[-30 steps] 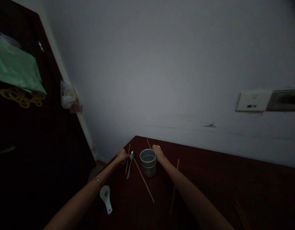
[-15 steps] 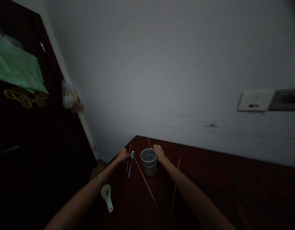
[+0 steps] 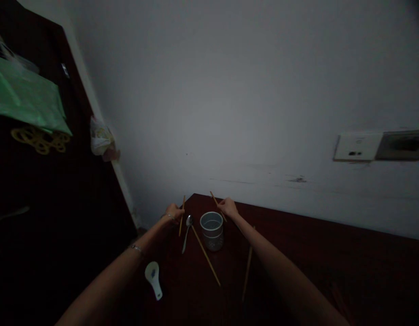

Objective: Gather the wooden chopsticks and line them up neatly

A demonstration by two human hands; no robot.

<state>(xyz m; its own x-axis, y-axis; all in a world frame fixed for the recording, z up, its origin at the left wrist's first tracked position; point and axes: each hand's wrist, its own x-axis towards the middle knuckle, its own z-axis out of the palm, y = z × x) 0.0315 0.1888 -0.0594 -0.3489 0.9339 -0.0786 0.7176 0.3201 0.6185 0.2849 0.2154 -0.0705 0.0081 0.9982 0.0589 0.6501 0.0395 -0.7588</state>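
Note:
A grey perforated cup (image 3: 212, 230) stands on the dark red table (image 3: 297, 253). My left hand (image 3: 173, 212) is just left of it, fingers closed round a wooden chopstick (image 3: 181, 221) raised off the table. My right hand (image 3: 228, 208) is behind the cup, pinching another chopstick (image 3: 216, 203) that slants up to the left. A metal spoon (image 3: 186, 232) lies between my left hand and the cup.
Two more chopsticks lie on the table, one (image 3: 205, 256) in front of the cup and one (image 3: 246, 271) under my right forearm. A white ceramic spoon (image 3: 153, 278) lies near the left edge. A dark cabinet (image 3: 42, 190) stands left; a wall socket (image 3: 357, 147) is at right.
Both hands have closed on chopsticks and lifted them off the table; the right hand moved back from the cup's rim.

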